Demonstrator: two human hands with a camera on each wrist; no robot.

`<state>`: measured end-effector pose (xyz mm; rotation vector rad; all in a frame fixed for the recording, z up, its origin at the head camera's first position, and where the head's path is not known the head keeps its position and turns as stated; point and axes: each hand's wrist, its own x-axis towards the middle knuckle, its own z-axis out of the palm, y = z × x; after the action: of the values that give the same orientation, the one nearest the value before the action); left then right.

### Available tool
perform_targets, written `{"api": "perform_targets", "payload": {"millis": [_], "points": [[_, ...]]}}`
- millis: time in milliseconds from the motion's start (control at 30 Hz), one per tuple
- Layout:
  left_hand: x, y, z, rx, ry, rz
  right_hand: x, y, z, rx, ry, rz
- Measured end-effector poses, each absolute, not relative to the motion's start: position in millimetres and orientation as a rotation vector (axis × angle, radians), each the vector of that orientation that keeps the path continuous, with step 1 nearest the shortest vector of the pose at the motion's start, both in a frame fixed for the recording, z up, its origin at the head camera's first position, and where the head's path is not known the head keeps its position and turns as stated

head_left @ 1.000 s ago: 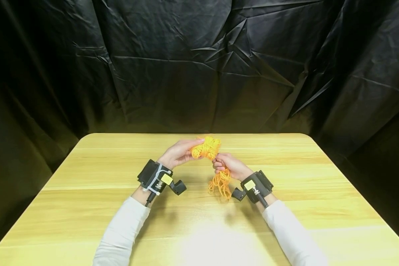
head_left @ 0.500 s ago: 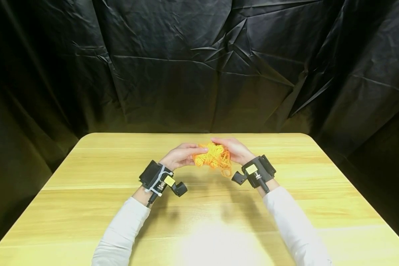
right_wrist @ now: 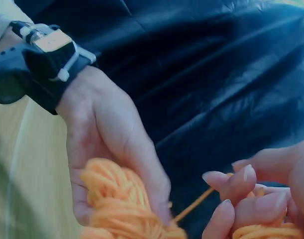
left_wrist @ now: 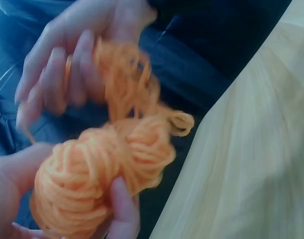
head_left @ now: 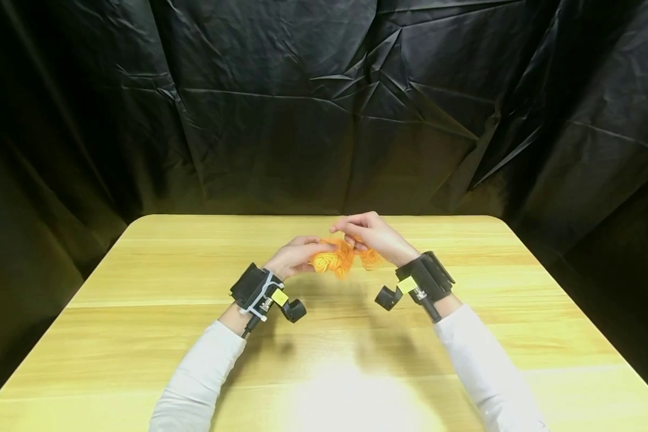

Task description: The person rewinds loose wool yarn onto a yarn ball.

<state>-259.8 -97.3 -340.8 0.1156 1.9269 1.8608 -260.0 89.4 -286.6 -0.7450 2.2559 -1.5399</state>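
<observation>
My left hand [head_left: 294,256] grips a wound bundle of orange yarn [head_left: 326,263] above the table, thumb on top. In the left wrist view the bundle [left_wrist: 74,186] looks pinched in at its middle by wraps. To its right and slightly higher is my right hand [head_left: 377,236], with a loose tangle of yarn loops [head_left: 369,259] held in its curled fingers. A single yarn strand [right_wrist: 194,205] runs taut from the bundle to the right thumb and forefinger, which pinch it in the right wrist view. The strand's end is not visible.
Both hands work over the far half of a pale wooden table [head_left: 140,336]. Behind it hangs a black curtain [head_left: 270,150]. A wrist camera on a black strap [head_left: 426,279] sits on each forearm, jutting inward.
My right hand went from below the bundle up to its right end, then lifted above it with the strand pinched. The hanging loops rose with it. The left hand moved slightly down.
</observation>
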Motion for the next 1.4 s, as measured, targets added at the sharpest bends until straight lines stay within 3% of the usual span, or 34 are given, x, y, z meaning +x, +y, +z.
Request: {"api": "perform_targets", "payload": {"millis": [400,667,900,1100,1400], "points": [[-267,-128,-343,-0.213,2.035,2.15,-239,142,-259,-0.899,2.386,-1.496],[-265,-122,-335,-0.153,2.006,2.253,-239,143,-274,-0.988,2.406,-0.853],[-263,-100,-328,-0.001,2.073,2.157,-248,97,-334,-0.606,2.212,-1.454],[-263,-96,-327,0.002,2.139,2.124,-245,82,-359,-0.632,1.71,-1.832],[-265,-100,-322,0.02,1.954,2.225,-247,84,-372,-0.629,1.589,-1.918]]}}
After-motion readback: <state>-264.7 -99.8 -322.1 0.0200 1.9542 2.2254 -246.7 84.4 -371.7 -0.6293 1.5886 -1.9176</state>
